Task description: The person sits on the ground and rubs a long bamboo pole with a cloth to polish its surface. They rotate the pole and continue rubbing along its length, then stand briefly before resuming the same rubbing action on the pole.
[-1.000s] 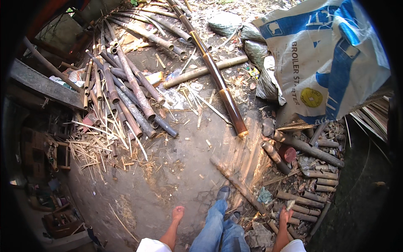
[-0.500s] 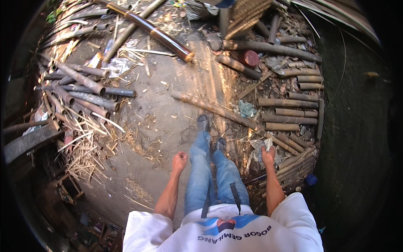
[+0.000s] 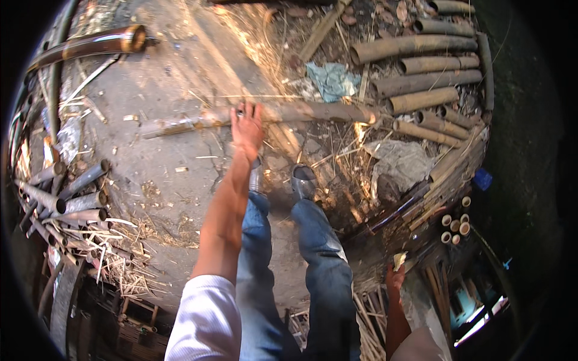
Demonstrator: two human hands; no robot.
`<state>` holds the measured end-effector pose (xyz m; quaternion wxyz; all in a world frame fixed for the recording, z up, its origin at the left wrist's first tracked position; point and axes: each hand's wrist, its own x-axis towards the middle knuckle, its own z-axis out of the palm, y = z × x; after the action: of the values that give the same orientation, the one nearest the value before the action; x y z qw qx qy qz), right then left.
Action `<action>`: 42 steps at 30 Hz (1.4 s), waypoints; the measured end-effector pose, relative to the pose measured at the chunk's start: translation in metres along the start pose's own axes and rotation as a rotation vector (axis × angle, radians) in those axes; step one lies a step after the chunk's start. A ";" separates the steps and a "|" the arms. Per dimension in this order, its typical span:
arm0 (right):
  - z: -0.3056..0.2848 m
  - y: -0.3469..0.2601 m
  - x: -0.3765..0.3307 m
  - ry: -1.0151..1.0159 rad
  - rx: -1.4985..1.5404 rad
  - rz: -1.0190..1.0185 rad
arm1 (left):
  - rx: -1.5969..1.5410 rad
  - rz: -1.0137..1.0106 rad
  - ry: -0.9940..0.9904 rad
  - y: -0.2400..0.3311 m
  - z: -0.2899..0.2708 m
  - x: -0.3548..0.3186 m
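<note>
My left hand (image 3: 247, 129) reaches forward with its fingers spread, over the middle of a weathered brown pole (image 3: 301, 112) that lies crosswise on the ground in front of my feet. Whether the palm touches the pole or hovers just above it, I cannot tell. Down at my right side, my right hand (image 3: 395, 278) is closed on a small crumpled pale scrap (image 3: 399, 260), perhaps paper or cloth. Its lower fingers are in shadow.
Short bamboo lengths (image 3: 421, 75) are laid in rows at the right. More cut tubes (image 3: 84, 180) and a heap of splints (image 3: 123, 265) lie at the left. A glossy dark bamboo pole (image 3: 90, 48) rests at the far left. A blue-green cloth (image 3: 333, 81) lies beyond the brown pole.
My view has swung to the right. The left hand has gone from beside my leg to out over the pole, its fingers opening. The right hand still holds the pale scrap, lower in view.
</note>
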<state>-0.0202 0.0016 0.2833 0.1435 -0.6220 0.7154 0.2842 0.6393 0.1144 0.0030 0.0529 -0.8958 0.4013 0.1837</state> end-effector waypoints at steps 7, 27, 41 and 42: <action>0.023 -0.020 -0.068 -0.130 0.267 0.101 | 0.071 0.081 -0.322 -0.028 0.032 0.016; 0.019 -0.059 -0.052 -0.020 0.141 -0.120 | -0.391 -0.092 0.157 -0.016 -0.015 0.024; -0.101 -0.220 -0.052 -0.067 0.076 -0.113 | -0.963 -0.794 -0.282 -0.111 -0.140 -0.321; -0.108 -0.227 -0.054 -0.012 0.066 -0.230 | -0.909 -0.802 -0.299 -0.124 -0.151 -0.343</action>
<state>0.2264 -0.0330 0.3479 0.1999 -0.6931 0.6474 0.2459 0.5644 0.4013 0.2642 -0.2131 -0.8744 -0.0965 0.4251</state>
